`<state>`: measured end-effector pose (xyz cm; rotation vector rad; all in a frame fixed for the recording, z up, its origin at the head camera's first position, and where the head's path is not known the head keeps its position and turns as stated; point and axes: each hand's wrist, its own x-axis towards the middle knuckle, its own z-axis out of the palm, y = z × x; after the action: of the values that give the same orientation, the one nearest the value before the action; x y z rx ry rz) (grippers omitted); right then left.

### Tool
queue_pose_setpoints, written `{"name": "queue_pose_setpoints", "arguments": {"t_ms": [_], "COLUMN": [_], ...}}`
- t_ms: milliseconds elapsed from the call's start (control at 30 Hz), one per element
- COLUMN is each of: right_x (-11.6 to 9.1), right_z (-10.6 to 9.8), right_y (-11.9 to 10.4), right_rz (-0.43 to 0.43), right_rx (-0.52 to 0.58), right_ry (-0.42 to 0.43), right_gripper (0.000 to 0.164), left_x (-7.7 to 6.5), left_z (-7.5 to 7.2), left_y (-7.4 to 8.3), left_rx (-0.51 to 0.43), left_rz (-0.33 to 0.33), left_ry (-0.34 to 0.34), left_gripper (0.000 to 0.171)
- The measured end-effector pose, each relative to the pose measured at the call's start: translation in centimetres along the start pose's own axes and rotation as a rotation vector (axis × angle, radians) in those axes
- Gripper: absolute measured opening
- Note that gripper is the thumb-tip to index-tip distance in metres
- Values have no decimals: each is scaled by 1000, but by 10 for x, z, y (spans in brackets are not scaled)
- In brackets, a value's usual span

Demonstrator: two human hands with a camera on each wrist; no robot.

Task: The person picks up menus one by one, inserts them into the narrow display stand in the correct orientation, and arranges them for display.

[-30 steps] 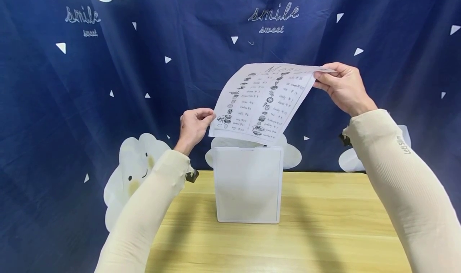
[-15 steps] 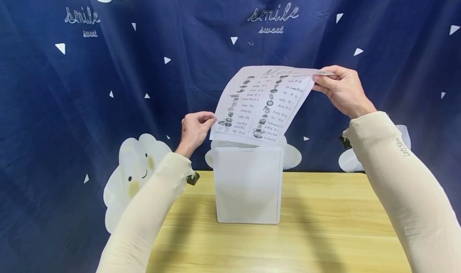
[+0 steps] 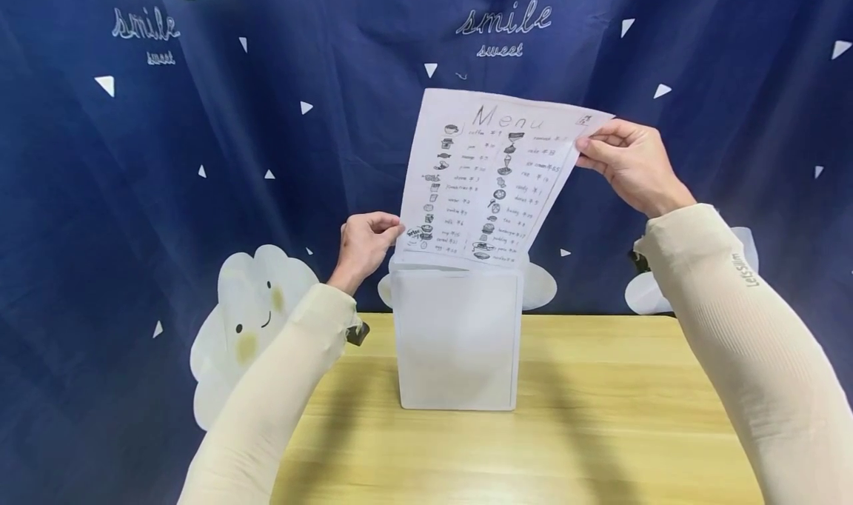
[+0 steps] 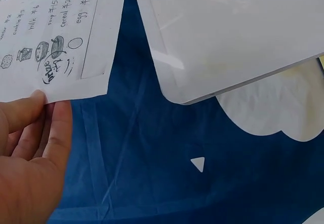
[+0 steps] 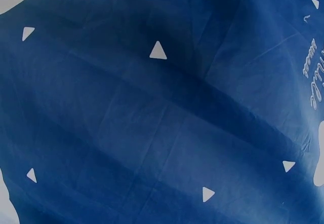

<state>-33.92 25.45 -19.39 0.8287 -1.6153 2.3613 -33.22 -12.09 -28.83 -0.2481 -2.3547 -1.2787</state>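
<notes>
A paper menu (image 3: 489, 179) with small food drawings and prices is held up between both hands, tilted, its lower edge right at the top of a white upright stand or frame (image 3: 458, 342). My left hand (image 3: 365, 246) pinches the sheet's lower left edge between thumb and fingers. Higher up, my right hand (image 3: 633, 161) pinches the right edge near the top corner. In the left wrist view, the left hand (image 4: 35, 153) grips the paper (image 4: 98, 57) by its margin, and the white stand (image 4: 228, 36) shows beside it with a gap between. Neither hand appears in the right wrist view.
The stand is on a light wooden table (image 3: 600, 401). Behind it hangs a dark blue curtain (image 3: 346, 157) with white triangles, lettering and a smiling cloud (image 3: 256, 335).
The top of the menu has straightened upward, so its heading and corner now face the camera. The left hand has risen none and shifted slightly lower and right; the right hand stays nearly in place.
</notes>
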Motion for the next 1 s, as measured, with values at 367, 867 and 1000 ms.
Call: {"name": "queue_pose_setpoints", "arguments": {"t_ms": [367,867,1000], "right_x": [2,7,7], "right_z": [3,16,19], "right_y": [2,13,13], "right_rz": [6,-21,-23], "right_rx": [-23,-49,-84], "right_ry": [29,88,114], "right_gripper": [17,12,11], "left_x": [-1,-7,-7], "left_z": [1,0,0], "left_y": [-5,-15,-14], "left_rx": [14,20,-9], "left_rz": [-32,-47,-61], "left_ry": [-49,-69,-79], "left_gripper": [13,15,15]}}
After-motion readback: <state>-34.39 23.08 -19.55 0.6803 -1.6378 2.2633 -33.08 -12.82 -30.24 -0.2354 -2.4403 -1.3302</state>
